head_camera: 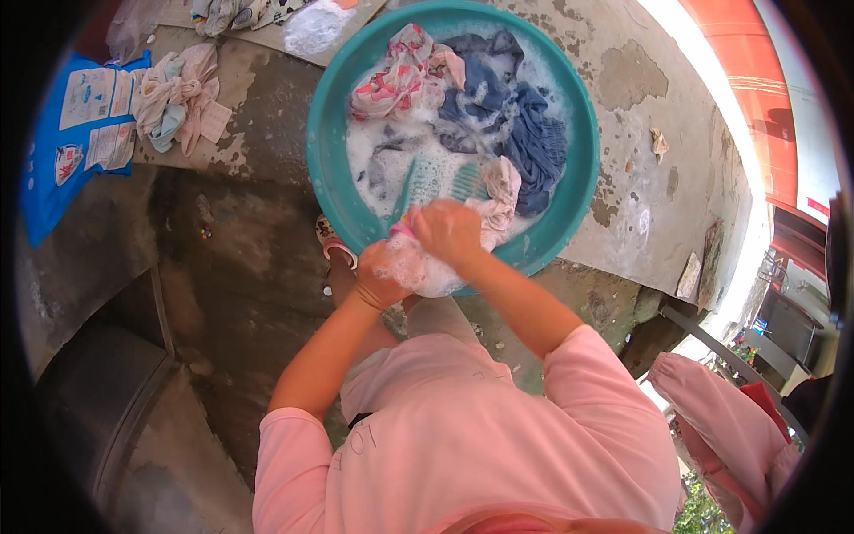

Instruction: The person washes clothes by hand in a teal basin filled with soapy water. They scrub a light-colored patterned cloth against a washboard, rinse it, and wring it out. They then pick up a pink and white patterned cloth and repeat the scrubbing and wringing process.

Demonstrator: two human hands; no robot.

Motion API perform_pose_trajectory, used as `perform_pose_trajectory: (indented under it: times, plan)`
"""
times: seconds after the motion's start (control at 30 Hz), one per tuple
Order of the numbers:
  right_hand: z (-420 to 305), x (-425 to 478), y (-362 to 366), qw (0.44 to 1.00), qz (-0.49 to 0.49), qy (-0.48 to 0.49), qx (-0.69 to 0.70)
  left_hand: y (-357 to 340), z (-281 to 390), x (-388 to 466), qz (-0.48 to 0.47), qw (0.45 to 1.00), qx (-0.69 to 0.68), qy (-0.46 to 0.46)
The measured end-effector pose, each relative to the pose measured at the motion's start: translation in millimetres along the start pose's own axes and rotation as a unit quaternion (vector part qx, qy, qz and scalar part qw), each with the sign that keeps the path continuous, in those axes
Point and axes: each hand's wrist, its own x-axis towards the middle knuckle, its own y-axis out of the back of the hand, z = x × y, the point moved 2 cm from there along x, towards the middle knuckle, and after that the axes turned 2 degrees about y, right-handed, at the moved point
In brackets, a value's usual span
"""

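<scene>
Both my hands meet over the near rim of a green plastic basin [319,153] of sudsy water. My left hand [390,272] grips a soapy, pale pink wet cloth [437,277] covered in foam. Against its upper part my right hand [448,230] is closed on the same cloth. Just beyond my hands, a green ribbed washboard [423,180] lies partly under the suds. Beside it is a bunched pale garment [502,187]; whether it joins the held cloth I cannot tell. Farther back lie a white garment with a red pattern [393,83] and dark blue clothes [534,143].
On the concrete slab [627,133] at left are a blue plastic detergent bag [60,180] and a pile of pale clothes [177,100]. White powder [317,28] lies behind the basin. Pink clothing [720,414] hangs over a rail at right.
</scene>
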Motion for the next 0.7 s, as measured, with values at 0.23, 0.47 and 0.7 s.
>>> perform_pose_trajectory:
  times: [0.23, 0.47, 0.7]
  plan:
    - [78, 50, -11, 0.985, -0.051, -0.129, -0.099, 2, 7, 10, -0.007, 0.998, 0.049, -0.031]
    - [60, 35, -15, 0.986, -0.001, -0.162, -0.046, -2, 10, 11, -0.026, 0.998, 0.057, -0.024]
    - [49, 22, 6, 0.977, 0.054, -0.196, 0.060, -1, 9, 16, -0.037, 0.998, 0.049, -0.016]
